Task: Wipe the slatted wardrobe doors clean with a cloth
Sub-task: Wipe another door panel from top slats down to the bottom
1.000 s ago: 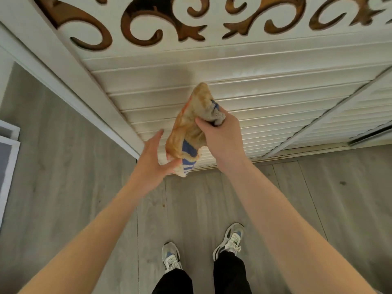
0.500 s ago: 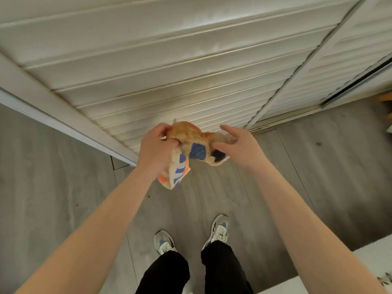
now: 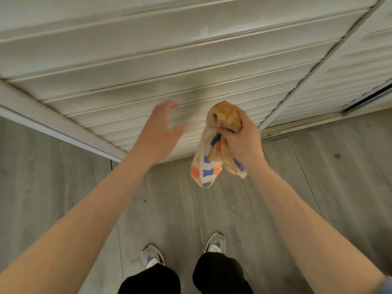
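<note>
The white slatted wardrobe door (image 3: 169, 60) fills the upper part of the view and runs down to the floor. My right hand (image 3: 241, 141) grips a bunched cloth (image 3: 214, 149), tan on top with orange and blue squares on its hanging end, held in front of the lowest slats. My left hand (image 3: 159, 132) is to the left of the cloth, fingers loosely curved and holding nothing, hovering before the lower slats. Whether it touches them cannot be told.
A second slatted door (image 3: 350, 66) stands to the right behind a vertical frame strip. A white frame edge (image 3: 53, 126) runs along the left. Grey plank floor (image 3: 191, 209) lies below, with my two shoes (image 3: 214, 244) on it.
My left hand has let go of the cloth and moved left. The right hand now holds the cloth alone and a little higher against the slats.
</note>
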